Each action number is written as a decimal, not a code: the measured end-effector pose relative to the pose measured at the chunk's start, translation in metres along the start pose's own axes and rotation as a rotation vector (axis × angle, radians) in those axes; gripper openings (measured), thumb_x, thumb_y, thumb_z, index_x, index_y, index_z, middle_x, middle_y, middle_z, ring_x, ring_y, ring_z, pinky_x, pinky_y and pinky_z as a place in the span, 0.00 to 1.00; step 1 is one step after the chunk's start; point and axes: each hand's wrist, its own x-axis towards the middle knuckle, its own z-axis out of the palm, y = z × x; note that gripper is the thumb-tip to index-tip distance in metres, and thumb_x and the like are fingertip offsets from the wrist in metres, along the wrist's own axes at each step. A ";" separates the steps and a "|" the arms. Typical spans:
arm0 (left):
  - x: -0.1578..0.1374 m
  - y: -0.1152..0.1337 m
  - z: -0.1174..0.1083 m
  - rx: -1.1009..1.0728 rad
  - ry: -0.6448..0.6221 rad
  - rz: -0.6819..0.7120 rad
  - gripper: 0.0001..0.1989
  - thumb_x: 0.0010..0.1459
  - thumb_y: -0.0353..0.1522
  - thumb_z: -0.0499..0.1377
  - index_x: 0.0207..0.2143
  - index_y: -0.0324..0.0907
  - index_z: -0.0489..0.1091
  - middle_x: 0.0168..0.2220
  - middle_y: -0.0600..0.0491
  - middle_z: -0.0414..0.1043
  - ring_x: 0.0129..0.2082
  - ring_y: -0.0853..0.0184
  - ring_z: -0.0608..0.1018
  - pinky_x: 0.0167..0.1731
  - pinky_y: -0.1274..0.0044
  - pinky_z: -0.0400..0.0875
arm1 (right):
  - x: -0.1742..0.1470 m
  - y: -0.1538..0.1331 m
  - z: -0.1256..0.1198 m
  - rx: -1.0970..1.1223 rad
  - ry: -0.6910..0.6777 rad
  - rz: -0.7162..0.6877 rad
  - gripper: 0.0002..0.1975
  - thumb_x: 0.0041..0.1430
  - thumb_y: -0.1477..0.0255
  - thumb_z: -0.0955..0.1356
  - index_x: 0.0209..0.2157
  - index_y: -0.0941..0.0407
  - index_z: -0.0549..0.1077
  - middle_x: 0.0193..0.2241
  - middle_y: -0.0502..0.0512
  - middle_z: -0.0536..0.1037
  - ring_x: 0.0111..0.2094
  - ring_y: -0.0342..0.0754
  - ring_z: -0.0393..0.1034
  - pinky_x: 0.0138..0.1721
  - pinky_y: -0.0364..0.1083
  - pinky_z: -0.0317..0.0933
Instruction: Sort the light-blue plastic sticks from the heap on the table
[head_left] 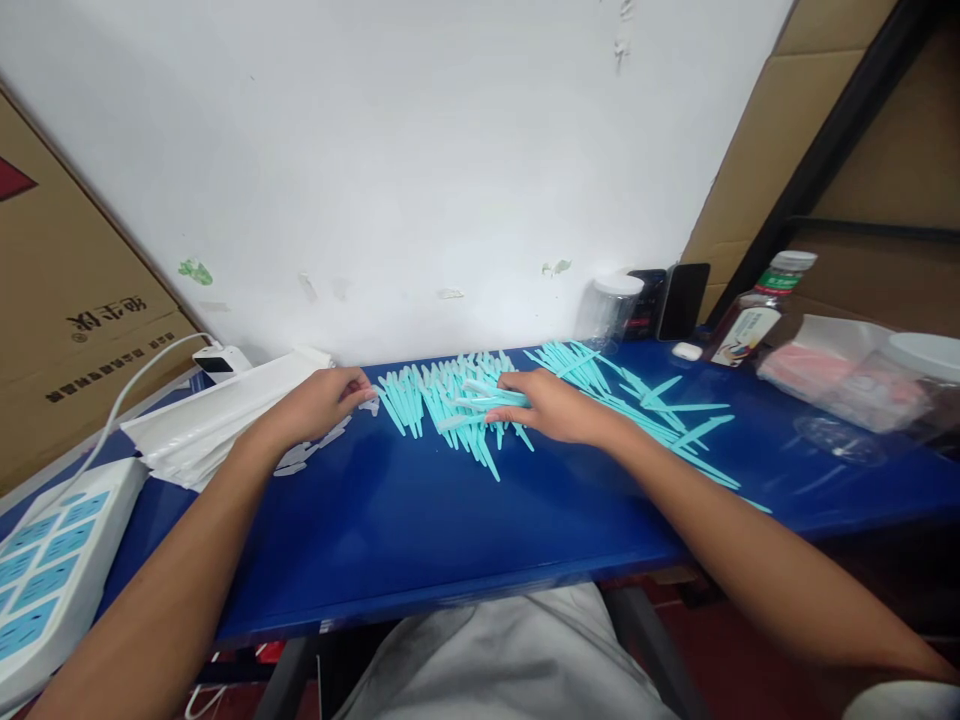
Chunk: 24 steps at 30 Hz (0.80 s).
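My right hand [551, 405] is closed round several slim turquoise sticks [480, 400] that look like eyebrow razors, over the middle of a spread pile. My left hand [330, 400] has its thumb and fingertips pinched together at the pile's left end, just above small translucent plastic caps [370, 406]. Whether one is between the fingertips I cannot make out. More such translucent pieces [296, 458] lie under and beside the left wrist. Turquoise razors [405, 402] lie side by side between the hands, their whitish ends towards the wall. A looser heap of razors [686, 430] lies right of the right hand.
White plastic sleeves [225, 410] and a power strip [64, 560] flank my left arm on the blue table [450, 530]. At the back right stand a lidded clear jar [606, 310], phones [682, 300] and a bottle [761, 310]. A bag with pink contents [825, 365] lies farther right.
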 end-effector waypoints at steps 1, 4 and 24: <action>-0.002 0.007 0.000 -0.051 0.007 0.024 0.21 0.64 0.51 0.55 0.38 0.44 0.73 0.34 0.48 0.79 0.34 0.58 0.78 0.34 0.73 0.66 | 0.000 0.000 0.000 -0.001 0.001 0.000 0.22 0.67 0.52 0.67 0.30 0.54 0.60 0.25 0.46 0.62 0.25 0.44 0.53 0.29 0.44 0.43; -0.006 0.029 0.003 -0.235 0.026 0.049 0.21 0.65 0.51 0.56 0.39 0.44 0.72 0.29 0.52 0.76 0.30 0.62 0.77 0.32 0.74 0.67 | 0.000 0.000 0.000 0.000 -0.002 -0.001 0.22 0.67 0.51 0.67 0.31 0.54 0.61 0.25 0.47 0.63 0.26 0.44 0.54 0.29 0.44 0.44; -0.006 0.067 0.051 -1.234 -0.295 -0.093 0.24 0.57 0.43 0.70 0.51 0.38 0.77 0.37 0.48 0.73 0.38 0.66 0.76 0.43 0.72 0.72 | 0.001 0.004 0.003 -0.002 0.019 -0.017 0.22 0.67 0.51 0.67 0.31 0.54 0.62 0.26 0.47 0.65 0.27 0.44 0.56 0.31 0.44 0.45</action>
